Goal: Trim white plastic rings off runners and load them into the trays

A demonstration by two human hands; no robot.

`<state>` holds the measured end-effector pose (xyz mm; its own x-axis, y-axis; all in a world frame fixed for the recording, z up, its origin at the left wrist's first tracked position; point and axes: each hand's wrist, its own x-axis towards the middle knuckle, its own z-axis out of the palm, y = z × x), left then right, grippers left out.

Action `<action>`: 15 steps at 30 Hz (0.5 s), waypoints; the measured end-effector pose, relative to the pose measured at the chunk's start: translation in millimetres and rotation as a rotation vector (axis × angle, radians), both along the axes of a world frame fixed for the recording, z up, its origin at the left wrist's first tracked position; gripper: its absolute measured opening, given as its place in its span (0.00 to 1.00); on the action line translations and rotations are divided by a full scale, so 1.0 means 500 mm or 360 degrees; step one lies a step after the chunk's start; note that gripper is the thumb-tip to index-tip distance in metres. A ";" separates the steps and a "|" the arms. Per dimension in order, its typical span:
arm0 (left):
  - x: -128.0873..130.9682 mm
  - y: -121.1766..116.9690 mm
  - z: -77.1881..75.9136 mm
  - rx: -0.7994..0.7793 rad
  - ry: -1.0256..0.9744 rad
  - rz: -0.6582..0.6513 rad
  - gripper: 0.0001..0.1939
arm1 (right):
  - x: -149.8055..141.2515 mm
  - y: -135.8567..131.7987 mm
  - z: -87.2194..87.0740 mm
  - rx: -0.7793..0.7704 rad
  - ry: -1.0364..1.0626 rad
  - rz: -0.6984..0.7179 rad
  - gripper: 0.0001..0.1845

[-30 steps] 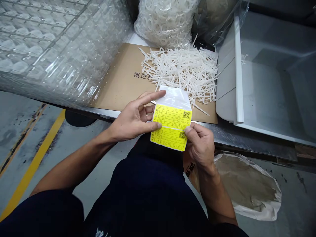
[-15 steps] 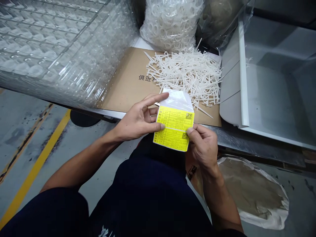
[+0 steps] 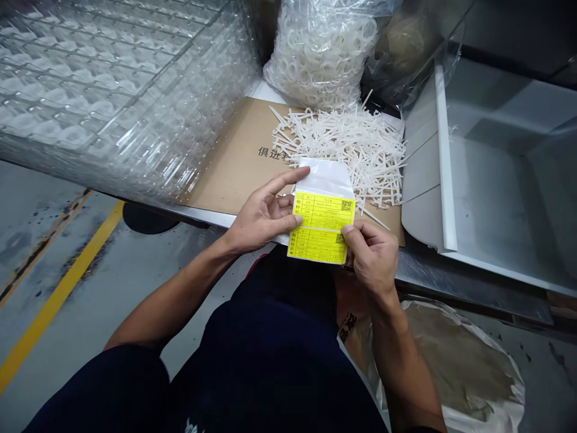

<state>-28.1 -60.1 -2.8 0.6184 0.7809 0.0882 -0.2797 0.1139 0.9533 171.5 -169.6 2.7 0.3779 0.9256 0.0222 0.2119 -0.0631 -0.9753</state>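
Note:
Both hands hold a sheet of yellow labels (image 3: 321, 225) with printed tables and QR codes; its top end is a bare white backing strip (image 3: 325, 175). My left hand (image 3: 265, 210) grips the left edge, thumb on the front and the index finger stretched along the white part. At the lower right edge my right hand (image 3: 372, 252) pinches the sheet between thumb and curled fingers. Just beyond the sheet lies a loose pile of white plastic cable ties (image 3: 347, 141), partly covered by it.
Brown cardboard (image 3: 225, 162) lies under the ties. On the left stand clear plastic trays (image 3: 135, 114) in a stack. A clear bag of white rings (image 3: 320, 57) is behind, a grey bin (image 3: 448, 180) at the right. Below the table sits an open lined container (image 3: 460, 355).
The label sheet has turned slightly and sits more upright in view, its lower end raised a little. Both hands keep their hold. The whole view has shifted slightly.

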 end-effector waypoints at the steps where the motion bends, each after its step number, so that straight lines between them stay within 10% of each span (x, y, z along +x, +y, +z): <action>1: 0.003 0.005 -0.008 0.0022 -0.0005 0.0018 0.42 | 0.001 0.005 -0.004 0.0000 0.0000 -0.0001 0.17; 15: 0.022 0.021 -0.071 -0.0060 -0.0062 0.0217 0.23 | 0.000 0.016 -0.034 -0.0049 0.0043 -0.0082 0.19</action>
